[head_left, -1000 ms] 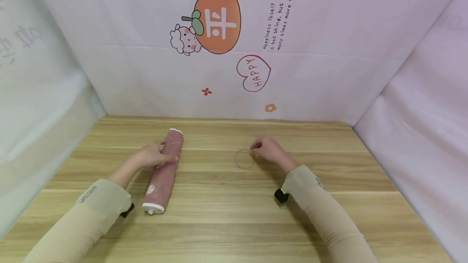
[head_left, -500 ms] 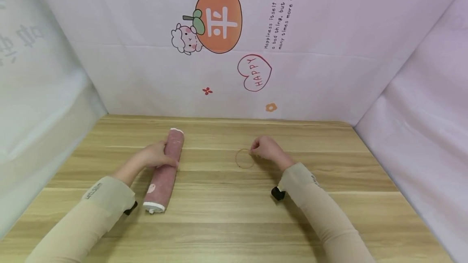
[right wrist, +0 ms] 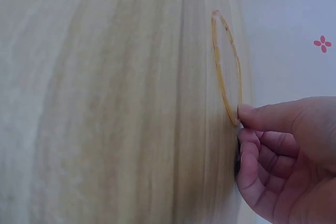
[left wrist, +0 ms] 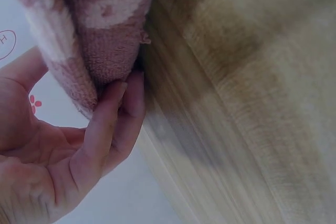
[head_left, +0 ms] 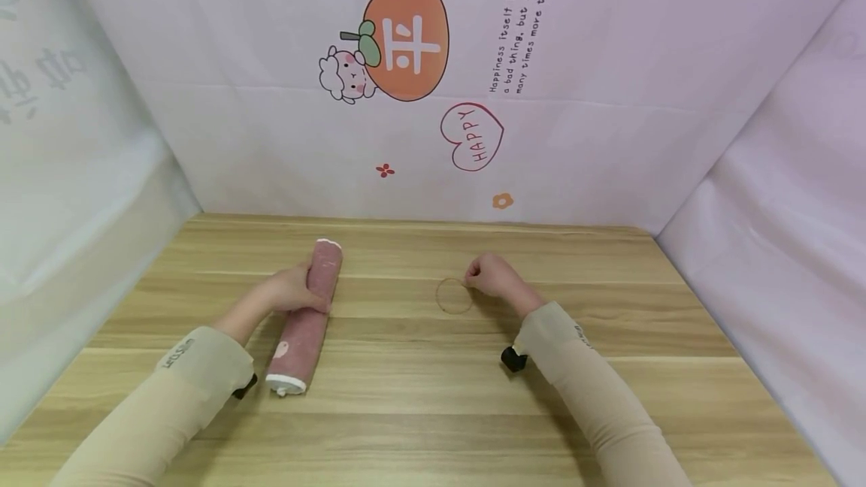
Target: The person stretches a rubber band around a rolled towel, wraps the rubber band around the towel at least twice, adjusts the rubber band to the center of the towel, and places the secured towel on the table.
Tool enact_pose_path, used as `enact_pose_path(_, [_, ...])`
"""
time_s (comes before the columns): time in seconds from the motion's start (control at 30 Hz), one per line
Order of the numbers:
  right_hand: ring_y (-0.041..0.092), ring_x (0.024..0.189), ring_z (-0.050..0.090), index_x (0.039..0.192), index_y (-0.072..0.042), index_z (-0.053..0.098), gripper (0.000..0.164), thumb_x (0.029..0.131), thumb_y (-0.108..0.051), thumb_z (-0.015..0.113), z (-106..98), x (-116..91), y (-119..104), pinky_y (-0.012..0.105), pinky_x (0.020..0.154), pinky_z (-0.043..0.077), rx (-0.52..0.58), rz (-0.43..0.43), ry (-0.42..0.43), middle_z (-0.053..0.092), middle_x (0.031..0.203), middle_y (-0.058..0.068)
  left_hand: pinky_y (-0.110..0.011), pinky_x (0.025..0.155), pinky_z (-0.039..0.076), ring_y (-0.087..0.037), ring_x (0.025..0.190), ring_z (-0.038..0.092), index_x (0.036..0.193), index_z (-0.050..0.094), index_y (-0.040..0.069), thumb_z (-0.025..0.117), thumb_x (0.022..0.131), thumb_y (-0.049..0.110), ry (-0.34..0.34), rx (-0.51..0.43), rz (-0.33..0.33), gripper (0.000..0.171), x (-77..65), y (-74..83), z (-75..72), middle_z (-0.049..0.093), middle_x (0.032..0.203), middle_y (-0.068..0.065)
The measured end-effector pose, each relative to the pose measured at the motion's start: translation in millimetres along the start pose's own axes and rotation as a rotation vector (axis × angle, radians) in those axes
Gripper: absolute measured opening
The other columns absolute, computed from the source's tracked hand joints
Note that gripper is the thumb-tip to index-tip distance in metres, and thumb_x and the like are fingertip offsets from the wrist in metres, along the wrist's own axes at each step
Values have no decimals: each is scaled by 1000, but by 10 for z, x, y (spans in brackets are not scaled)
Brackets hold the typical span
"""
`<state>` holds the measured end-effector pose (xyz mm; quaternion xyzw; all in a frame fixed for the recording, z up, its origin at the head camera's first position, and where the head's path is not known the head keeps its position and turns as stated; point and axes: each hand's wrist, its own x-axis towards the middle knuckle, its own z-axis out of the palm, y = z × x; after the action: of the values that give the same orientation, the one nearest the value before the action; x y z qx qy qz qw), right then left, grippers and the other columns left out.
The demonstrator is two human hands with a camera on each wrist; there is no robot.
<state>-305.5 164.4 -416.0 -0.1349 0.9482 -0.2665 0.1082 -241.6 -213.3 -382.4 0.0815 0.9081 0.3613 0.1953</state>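
Observation:
A pink rolled-up towel (head_left: pixel 304 340) with white ends lies slantwise on the left part of the table. My left hand (head_left: pixel 291 291) grips it around the middle, thumb on the near right side. In the left wrist view, fingertips (left wrist: pixel 107 98) press under the roll's terry cloth (left wrist: pixel 110 40). A thin yellowish rubber band (head_left: pixel 437 295) forms a loop right of the table's middle. My right hand (head_left: pixel 497 276) pinches the band's right edge between thumb and forefinger. The right wrist view shows the stretched-looking oval of the band (right wrist: pixel 217 56) low against the wood.
Both hands work over a wood-grain table (head_left: pixel 419 427). White printed cloth (head_left: pixel 271 149) rises behind its far edge, and more white cloth hangs at the left (head_left: pixel 88 171) and right (head_left: pixel 778 194). A small black device (head_left: pixel 514 358) is strapped under the right cuff.
Little differs. The left forearm has shifted slightly right and the right forearm slightly left. The towel and the rubber band stay where they were, held the same way.

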Motion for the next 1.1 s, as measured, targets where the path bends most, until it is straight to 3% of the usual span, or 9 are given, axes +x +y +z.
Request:
enact_pose_path(0.47, [15, 70, 63, 89, -2, 72, 11, 96, -9, 73, -22, -42, 1, 27, 66, 54, 173, 53, 7, 68, 82, 6, -51, 86, 58, -53, 122, 53, 149, 4, -25, 77, 86, 14, -12, 28, -40, 103, 8, 19, -6, 35, 142, -49])
enact_pose_path(0.77, [16, 67, 65, 88, 1, 68, 8, 94, -2, 72, -49, -52, 3, 28, 65, 59, 265, 29, 35, 68, 83, 10, -53, 90, 56, -52, 123, 52, 149, 2, -25, 76, 85, 12, -8, 17, -43, 104, 24, 16, 1, 35, 142, -49])
enact_pose_path(1.1, [16, 71, 68, 102, 8, 71, 12, 93, 1, 71, -53, -32, 55, 30, 69, 61, 322, 19, 18, 70, 90, 12, -55, 95, 54, -52, 123, 52, 147, 3, -26, 74, 82, 10, -4, -3, -43, 103, 45, 30, 14, 36, 140, -49])
